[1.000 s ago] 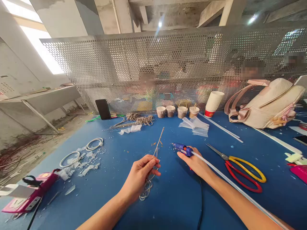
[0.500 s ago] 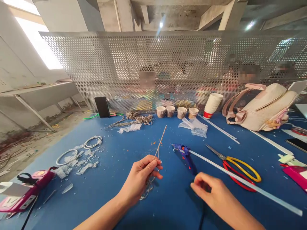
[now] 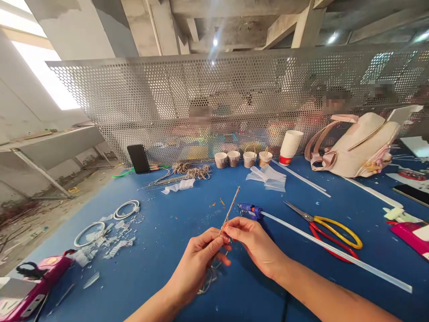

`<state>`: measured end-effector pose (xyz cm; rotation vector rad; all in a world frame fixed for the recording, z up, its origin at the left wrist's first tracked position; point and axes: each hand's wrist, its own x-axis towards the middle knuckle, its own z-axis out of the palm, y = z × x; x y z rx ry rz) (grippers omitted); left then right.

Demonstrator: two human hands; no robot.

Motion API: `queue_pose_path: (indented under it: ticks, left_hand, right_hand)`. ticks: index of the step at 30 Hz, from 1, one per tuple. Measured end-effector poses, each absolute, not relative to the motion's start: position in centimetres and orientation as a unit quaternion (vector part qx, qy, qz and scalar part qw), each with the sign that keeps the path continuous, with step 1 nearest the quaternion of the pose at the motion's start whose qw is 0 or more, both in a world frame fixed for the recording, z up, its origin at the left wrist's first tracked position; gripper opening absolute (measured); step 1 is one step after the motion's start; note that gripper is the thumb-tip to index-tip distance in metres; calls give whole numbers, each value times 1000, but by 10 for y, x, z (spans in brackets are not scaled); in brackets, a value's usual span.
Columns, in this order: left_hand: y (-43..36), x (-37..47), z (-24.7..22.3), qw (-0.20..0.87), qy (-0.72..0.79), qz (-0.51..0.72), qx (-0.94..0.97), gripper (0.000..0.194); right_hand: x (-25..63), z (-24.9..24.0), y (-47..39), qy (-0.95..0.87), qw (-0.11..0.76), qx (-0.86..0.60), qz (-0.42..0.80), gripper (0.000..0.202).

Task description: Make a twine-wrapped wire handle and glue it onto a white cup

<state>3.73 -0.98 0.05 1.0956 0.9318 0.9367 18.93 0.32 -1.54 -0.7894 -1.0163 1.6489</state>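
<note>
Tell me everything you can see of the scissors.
The scissors lie on the blue table, to the right of the right hand and clear of it. The grey, metallic-looking blades appear closed and point away and leftward. One long handle loop is yellow, the other red, both smooth and plastic-looking. A translucent stick crosses the red loop in view; whether they touch is unclear.
</note>
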Motion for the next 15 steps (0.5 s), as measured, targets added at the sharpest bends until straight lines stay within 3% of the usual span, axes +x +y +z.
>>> queue_pose_path:
  ticks: [7,15]
  left_hand:
    - [-4,33,-3,572,472,397,541,27]
    - [-6,35,-8,642,485,417,422,40]
  right_hand:
    - [194,-19,2,-363,516,-371,681,16]
    - [195,-19,-2,-321,524,-354,705,22]
